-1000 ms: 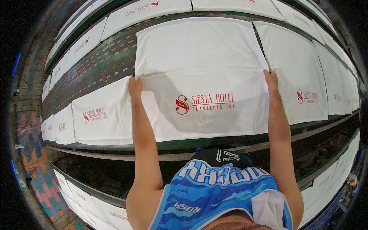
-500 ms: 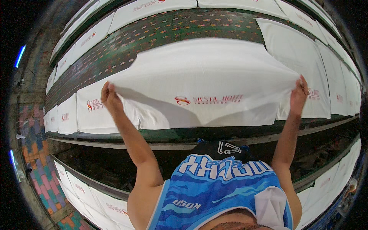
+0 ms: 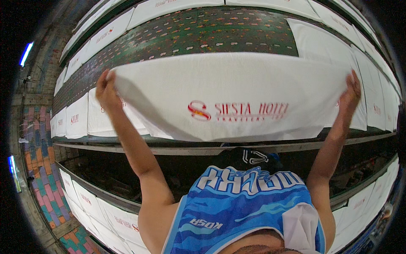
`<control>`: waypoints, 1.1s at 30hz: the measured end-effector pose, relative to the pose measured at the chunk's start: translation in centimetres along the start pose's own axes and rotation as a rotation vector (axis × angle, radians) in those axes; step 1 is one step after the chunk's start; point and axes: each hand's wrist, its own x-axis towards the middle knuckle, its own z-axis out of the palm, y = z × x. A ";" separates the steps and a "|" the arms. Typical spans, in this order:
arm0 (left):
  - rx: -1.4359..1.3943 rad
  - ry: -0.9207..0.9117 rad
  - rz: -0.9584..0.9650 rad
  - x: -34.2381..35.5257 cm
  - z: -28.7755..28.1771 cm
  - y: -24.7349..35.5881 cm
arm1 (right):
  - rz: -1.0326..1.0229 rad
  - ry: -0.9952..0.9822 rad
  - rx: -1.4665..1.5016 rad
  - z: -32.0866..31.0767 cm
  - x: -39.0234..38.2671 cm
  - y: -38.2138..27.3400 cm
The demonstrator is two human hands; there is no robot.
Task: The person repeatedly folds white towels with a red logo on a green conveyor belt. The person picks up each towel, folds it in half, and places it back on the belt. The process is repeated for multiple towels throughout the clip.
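A white towel (image 3: 228, 80) with a red printed emblem and red lettering is stretched across the middle, raised off the dark green board (image 3: 211, 29). My left hand (image 3: 108, 86) grips its upper left corner, and my right hand (image 3: 352, 89) grips its upper right corner. The towel's lower part hangs toward the board's near edge, over a neighboring white cloth on each side. Similar printed white cloths (image 3: 78, 114) lie in a row along the board.
More boards with white cloths (image 3: 270, 9) run above and below this one. A metal rail (image 3: 186, 149) edges a dark gap in front of my body. At far left are a colorful tiled floor (image 3: 42, 182) and bright strip lights (image 3: 26, 54).
My hands have spread apart and risen, lifting and pulling the towel taut. Its upper half has come down toward me, exposing the speckled green board behind it.
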 end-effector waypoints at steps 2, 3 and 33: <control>0.152 -0.140 -0.058 1.3 3.9 -4.0 | 0.013 -0.129 0.132 3.4 2.8 5.7; 0.125 -0.212 -0.094 1.9 7.4 -7.2 | -0.088 -0.269 0.013 3.1 5.6 11.0; 0.396 -1.200 0.662 -35.3 14.5 -5.5 | -0.660 -0.848 -0.714 3.2 -22.6 12.6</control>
